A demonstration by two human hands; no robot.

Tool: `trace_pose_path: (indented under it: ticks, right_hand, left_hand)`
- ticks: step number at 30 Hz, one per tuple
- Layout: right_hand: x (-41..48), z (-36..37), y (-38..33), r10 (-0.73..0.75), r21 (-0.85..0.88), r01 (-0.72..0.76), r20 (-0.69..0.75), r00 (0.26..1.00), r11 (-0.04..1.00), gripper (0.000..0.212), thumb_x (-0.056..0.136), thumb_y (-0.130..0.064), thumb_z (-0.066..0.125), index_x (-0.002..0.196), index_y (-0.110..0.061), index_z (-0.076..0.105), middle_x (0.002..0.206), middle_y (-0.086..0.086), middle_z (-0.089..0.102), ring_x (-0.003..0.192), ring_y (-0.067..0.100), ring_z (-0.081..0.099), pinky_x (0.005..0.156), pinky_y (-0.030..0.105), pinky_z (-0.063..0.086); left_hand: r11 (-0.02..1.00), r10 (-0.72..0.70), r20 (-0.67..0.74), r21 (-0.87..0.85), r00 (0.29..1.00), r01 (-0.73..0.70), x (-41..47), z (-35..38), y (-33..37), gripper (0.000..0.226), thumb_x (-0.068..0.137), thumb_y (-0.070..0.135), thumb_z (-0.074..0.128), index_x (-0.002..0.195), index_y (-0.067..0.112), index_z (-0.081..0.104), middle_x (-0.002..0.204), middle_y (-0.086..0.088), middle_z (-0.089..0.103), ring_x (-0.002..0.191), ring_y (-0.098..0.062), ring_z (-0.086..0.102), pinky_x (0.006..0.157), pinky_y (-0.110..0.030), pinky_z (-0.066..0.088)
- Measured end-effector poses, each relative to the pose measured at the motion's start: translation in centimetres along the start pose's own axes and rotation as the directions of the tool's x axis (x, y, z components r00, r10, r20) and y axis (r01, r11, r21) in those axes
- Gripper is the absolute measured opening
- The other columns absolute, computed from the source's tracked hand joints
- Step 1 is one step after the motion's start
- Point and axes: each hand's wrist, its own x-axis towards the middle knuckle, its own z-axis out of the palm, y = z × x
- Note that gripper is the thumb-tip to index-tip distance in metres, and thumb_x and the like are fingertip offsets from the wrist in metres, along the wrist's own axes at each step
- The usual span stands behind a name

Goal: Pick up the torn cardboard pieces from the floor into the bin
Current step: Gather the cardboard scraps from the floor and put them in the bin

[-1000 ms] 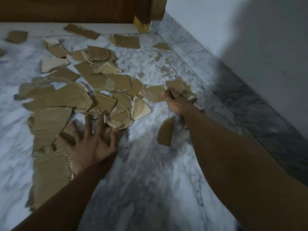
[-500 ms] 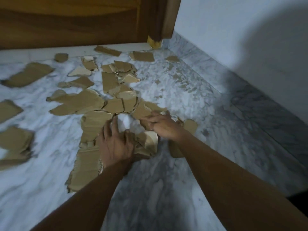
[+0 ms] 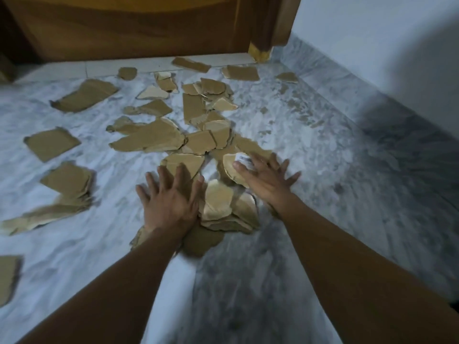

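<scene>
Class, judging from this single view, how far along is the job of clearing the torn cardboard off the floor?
Done: nothing visibly; no bin is in view. In hand: the left hand and right hand, both spread flat, press on a small heap of torn brown cardboard pieces on the grey-white marble floor. Left: many scattered pieces, including a large brown piece by the wooden door.

Two bare forearms, left hand (image 3: 171, 207), right hand (image 3: 267, 181), seemingly ringless
</scene>
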Motion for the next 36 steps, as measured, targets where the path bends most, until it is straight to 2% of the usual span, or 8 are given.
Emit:
trace_pose_path:
  ticks: [6,9,12,16,22,26,30,36]
  right_hand:
    - [-1.7,2.3,-1.4,-0.22,0.122,0.224,-0.047,0.974,0.967,0.052,0.099,-0.061,0.043,0.146,-0.04,0.043,0.165,-0.004,0.027,0.157,0.029,-0.003,0.119,0.06,-0.018]
    - [-2.2,1.8,-0.9,-0.22,0.185,0.243,-0.135,0.966,0.952,0.044,0.097,-0.05,0.056,0.138,-0.034,0.05,0.152,-0.003,0.045,0.153,0.027,0.018,0.123,0.057,0.002]
    - [-1.2,0.6,-1.9,-0.138,0.22,0.186,-0.217,0.966,0.958,0.077,0.088,-0.071,0.055,0.151,-0.03,0.036,0.161,0.003,0.032,0.152,0.027,0.021,0.122,0.056,0.018]
    - [1.0,0.0,-5.7,-0.139,0.111,0.128,0.09,0.986,0.986,0.102,0.078,-0.094,0.03,0.162,-0.039,0.008,0.171,-0.004,-0.009,0.156,0.028,-0.016,0.113,0.068,-0.019]
    - [-1.5,0.9,-7.4,-0.269,0.053,0.263,0.203,0.942,0.963,0.076,0.088,-0.078,0.046,0.153,-0.041,0.035,0.167,-0.007,0.022,0.155,0.026,0.012,0.122,0.059,0.006]
    - [-3.3,-0.6,-6.1,-0.215,0.273,0.149,0.231,0.949,0.951,0.097,0.076,-0.094,0.039,0.157,-0.041,0.027,0.166,-0.006,0.027,0.151,0.028,0.027,0.118,0.056,0.027]
    - [-4.8,1.1,-6.4,-0.212,0.191,0.184,0.138,0.967,0.964,0.106,0.074,-0.072,0.073,0.158,-0.031,0.022,0.158,0.006,0.028,0.143,0.034,0.038,0.111,0.046,0.04]
    - [-6.5,2.9,-7.5,-0.136,0.617,0.075,0.052,0.989,0.784,0.087,0.081,-0.027,0.085,0.153,-0.022,0.036,0.152,0.001,0.043,0.136,0.022,0.046,0.098,0.027,0.041]
  left_hand:
    - [0.973,-0.01,-0.14,-0.231,0.99,-0.023,-0.1,-0.3,-0.1,0.07,0.098,0.06,0.015,0.152,0.021,0.038,0.16,-0.013,0.036,0.149,-0.036,0.023,0.121,-0.058,0.014]
    - [0.951,-0.076,-0.006,-0.3,0.997,0.071,-1.6,-2.3,-1.0,0.095,0.085,0.087,0.02,0.161,0.029,0.017,0.169,-0.006,0.016,0.156,-0.033,0.006,0.121,-0.062,-0.001]
    - [0.992,-0.025,0.111,-0.124,0.994,0.038,-5.7,-2.8,-1.9,0.126,0.06,0.107,0.02,0.159,0.037,-0.014,0.17,-0.009,-0.01,0.153,-0.041,-0.015,0.116,-0.067,-0.012]
    - [0.996,0.035,0.113,0.078,0.993,-0.044,-7.4,-0.6,-1.9,0.132,0.056,0.109,0.01,0.158,0.032,-0.022,0.167,-0.015,-0.019,0.152,-0.037,-0.024,0.119,-0.066,-0.011]
    - [1.0,0.027,0.06,0.003,0.998,-0.027,-5.5,-0.1,-1.7,0.106,0.079,0.094,0.014,0.16,0.031,-0.011,0.169,-0.014,-0.01,0.154,-0.034,-0.018,0.121,-0.059,-0.01]
    - [1.0,0.023,0.061,-0.02,0.998,-0.022,-5.3,-0.4,-1.8,0.098,0.082,0.083,0.011,0.161,0.029,-0.013,0.17,-0.01,-0.007,0.156,-0.032,-0.013,0.123,-0.055,-0.01]
    - [0.966,-0.09,-0.086,-0.248,0.992,0.066,-4.5,-0.7,-1.4,0.087,0.089,0.065,0.023,0.163,0.021,0.008,0.162,-0.006,0.035,0.15,-0.029,0.02,0.118,-0.048,0.013]
    - [0.858,-0.269,-0.107,-0.478,0.957,0.188,-3.3,-1.4,-1.0,0.061,0.078,0.044,0.05,0.134,0.019,0.053,0.13,-0.012,0.063,0.12,-0.041,0.049,0.099,-0.05,0.039]
